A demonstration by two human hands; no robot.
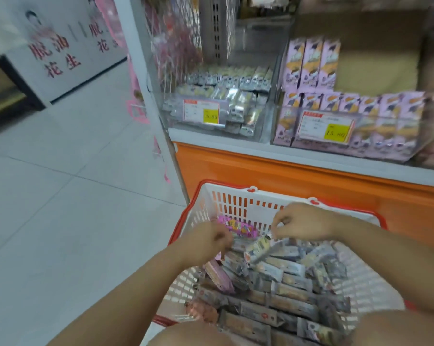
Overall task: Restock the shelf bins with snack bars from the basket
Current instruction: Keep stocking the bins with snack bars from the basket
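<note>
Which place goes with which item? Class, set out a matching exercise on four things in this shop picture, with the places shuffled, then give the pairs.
Things
1 pink bar
2 purple boxes
3 silver packets
4 basket

Places
A left shelf bin
B right shelf bin
C in front of the orange shelf base
D far end of the basket

Pairs: 1-D, 2-B, 3-A, 4-C

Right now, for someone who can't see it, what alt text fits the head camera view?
A left hand and right hand reach into a white basket of wrapped snack bars; the right hand pinches one bar. Behind it, clear shelf bins hold silver bars and purple boxes.
</note>
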